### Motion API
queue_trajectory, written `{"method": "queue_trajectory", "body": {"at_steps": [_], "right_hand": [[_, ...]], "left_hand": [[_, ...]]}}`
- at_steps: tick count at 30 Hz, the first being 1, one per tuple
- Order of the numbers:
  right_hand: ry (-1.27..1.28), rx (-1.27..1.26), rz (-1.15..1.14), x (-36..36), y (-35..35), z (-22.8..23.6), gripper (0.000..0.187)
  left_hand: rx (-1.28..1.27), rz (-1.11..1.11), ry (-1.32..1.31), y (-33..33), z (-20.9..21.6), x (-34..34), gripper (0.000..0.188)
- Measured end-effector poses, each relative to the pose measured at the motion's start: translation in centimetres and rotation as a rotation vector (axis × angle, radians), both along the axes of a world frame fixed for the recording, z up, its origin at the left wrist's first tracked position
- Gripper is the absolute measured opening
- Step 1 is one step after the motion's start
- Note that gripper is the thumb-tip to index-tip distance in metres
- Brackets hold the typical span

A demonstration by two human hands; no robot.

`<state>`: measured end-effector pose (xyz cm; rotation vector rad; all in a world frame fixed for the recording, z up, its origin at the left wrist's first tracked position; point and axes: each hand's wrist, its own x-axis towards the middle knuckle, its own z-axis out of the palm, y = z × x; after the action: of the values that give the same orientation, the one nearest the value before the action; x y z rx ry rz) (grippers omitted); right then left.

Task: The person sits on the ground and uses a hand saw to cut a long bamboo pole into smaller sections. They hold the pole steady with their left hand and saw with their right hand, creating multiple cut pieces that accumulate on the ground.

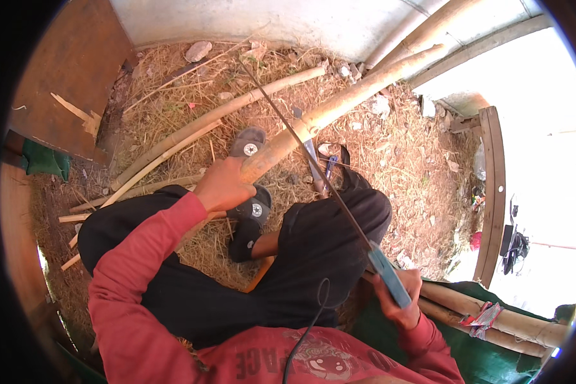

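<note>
My left hand (223,184) is closed round the near end of a thick bamboo pole (358,93), which slants up and away to the right. In my right hand (400,299) is the blue handle of a handsaw (350,213), seen nearly edge-on. The long thin blade of the saw crosses the pole close to a joint, a short way beyond my left hand. Whether its teeth touch the bamboo I cannot tell. Beneath the pole, beside my knee, lie a flat metal blade (313,160), a blue-handled tool (331,168) and a black strap (344,155).
Bamboo lengths (211,118) and split strips lie on straw-strewn ground at left. A brown board (70,70) stands far left, a pale wall (237,19) behind. At right are a wooden post (491,192), tied bamboo poles (512,323) and green cloth (384,339). My sandalled feet (253,205) are below the pole.
</note>
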<state>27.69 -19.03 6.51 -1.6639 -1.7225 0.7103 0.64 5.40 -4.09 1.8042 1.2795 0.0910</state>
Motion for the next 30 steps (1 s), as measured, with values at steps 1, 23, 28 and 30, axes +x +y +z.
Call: {"method": "queue_trajectory", "body": {"at_steps": [1, 23, 28, 30], "right_hand": [[-0.015, 0.003, 0.049, 0.0, 1.4, -0.4, 0.005], [-0.110, -0.129, 0.029, -1.1, 1.8, 3.4, 0.006], [-0.194, -0.081, 0.056, -0.9, 1.4, 3.2, 0.005], [-0.158, -0.099, 0.024, -0.8, 0.1, 4.0, 0.005]], "left_hand": [[0.034, -0.002, -0.005, -0.7, -0.2, -0.2, 0.036], [0.040, -0.023, 0.027, -0.7, 0.8, 0.3, 0.036], [-0.024, 0.001, 0.011, -0.2, -0.3, -0.5, 0.039], [0.115, -0.049, -0.030, -0.7, -0.6, -0.1, 0.039]]}}
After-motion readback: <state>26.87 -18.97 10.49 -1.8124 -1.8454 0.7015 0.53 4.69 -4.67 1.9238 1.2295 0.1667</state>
